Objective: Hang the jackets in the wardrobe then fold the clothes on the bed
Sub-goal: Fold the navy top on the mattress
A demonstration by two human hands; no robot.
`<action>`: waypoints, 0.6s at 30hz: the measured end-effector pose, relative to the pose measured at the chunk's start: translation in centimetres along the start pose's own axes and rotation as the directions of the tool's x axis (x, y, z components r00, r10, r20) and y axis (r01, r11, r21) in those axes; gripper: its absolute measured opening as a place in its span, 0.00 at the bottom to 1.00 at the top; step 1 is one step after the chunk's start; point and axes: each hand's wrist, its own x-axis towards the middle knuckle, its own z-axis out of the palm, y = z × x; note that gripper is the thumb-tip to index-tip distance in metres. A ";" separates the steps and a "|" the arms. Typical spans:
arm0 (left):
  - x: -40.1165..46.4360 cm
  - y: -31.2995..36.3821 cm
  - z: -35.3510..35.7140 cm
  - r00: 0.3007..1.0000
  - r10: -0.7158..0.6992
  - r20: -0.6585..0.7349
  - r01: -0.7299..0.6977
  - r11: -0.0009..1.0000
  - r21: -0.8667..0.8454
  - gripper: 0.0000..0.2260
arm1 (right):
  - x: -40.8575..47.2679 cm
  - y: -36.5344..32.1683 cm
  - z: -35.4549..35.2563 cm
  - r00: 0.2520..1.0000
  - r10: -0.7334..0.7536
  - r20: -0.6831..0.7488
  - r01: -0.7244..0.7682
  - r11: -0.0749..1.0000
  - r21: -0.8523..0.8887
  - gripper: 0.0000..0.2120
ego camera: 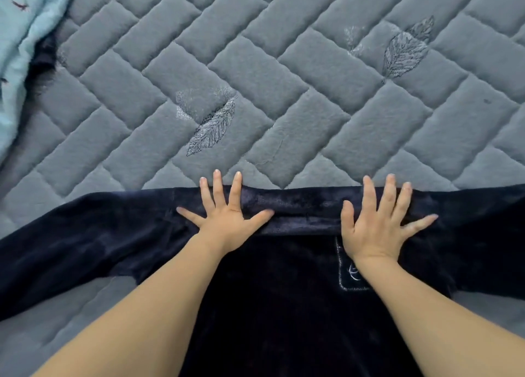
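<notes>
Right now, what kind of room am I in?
Probably a bedroom: a grey quilted bedspread fills the view, a dark garment lies spread on it, and light blue cloth lies bunched at one corner.

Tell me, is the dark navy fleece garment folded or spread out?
Spread out: the dark navy fleece garment lies flat, sleeves out sideways, both hands pressing it.

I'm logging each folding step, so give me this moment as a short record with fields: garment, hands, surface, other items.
garment: dark navy plush top spread flat, sleeves out to both sides, stitched patch near the right wrist
left hand: left hand open, fingers spread, pressing the top edge of the garment
right hand: right hand open, fingers spread, pressing the same edge
surface: grey quilted bed cover with embroidered leaves
other items: light blue printed fabric at the far left corner
fold state: sleeves not yet folded in
</notes>
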 end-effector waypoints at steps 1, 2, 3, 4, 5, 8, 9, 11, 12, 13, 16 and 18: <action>0.0 -0.1 -0.1 1.000 -0.002 0.011 0.002 1.000 0.008 0.49 | 0.1 0.0 0.1 1.000 -0.004 0.003 0.004 1.000 0.000 0.30; 0.1 -0.1 -0.3 1.000 -0.010 0.027 0.009 1.000 0.011 0.49 | 0.2 0.0 0.2 1.000 -0.003 0.002 0.003 1.000 0.001 0.30; 0.2 0.0 -0.4 0.999 -0.021 0.047 0.020 1.000 0.011 0.49 | 0.2 0.0 0.1 1.000 0.002 0.001 -0.002 1.000 0.005 0.30; 0.2 0.2 -0.5 0.998 -0.029 0.064 0.028 1.000 0.012 0.49 | 0.2 0.0 0.2 1.000 0.005 -0.001 -0.005 1.000 0.010 0.30; 0.2 0.2 -0.6 0.997 -0.034 0.072 0.033 0.999 0.016 0.49 | 0.3 0.0 0.2 1.000 0.003 -0.001 -0.003 1.000 0.010 0.31; 0.4 0.4 -0.5 0.996 -0.054 0.077 0.052 0.998 0.032 0.50 | 0.6 0.1 0.5 1.000 -0.001 0.015 0.001 1.000 0.008 0.31; 0.4 0.5 -0.6 0.995 -0.058 0.081 0.055 0.998 0.041 0.50 | 0.6 0.1 0.5 1.000 -0.001 0.017 0.001 1.000 0.009 0.31; 0.5 0.6 -0.6 0.994 -0.063 0.091 0.058 0.997 0.051 0.50 | 0.6 0.2 0.6 1.000 -0.008 0.015 0.007 1.000 0.005 0.31; 0.6 0.6 -0.6 0.993 -0.065 0.095 0.060 0.997 0.049 0.49 | 0.6 0.2 0.6 1.000 -0.011 0.008 0.011 1.000 0.005 0.31; 0.6 0.6 -0.7 0.993 -0.066 0.097 0.062 0.997 0.045 0.49 | 0.5 0.3 0.6 1.000 -0.012 -0.002 0.012 1.000 0.007 0.31; 0.5 0.6 -0.8 0.995 -0.057 0.079 0.055 0.998 0.025 0.47 | 0.4 0.1 0.4 1.000 -0.021 -0.022 0.021 1.000 0.004 0.31; 0.5 0.5 -0.7 0.997 -0.046 0.064 0.045 0.999 0.022 0.46 | 0.3 0.0 0.3 0.999 -0.024 -0.034 0.024 1.000 0.000 0.30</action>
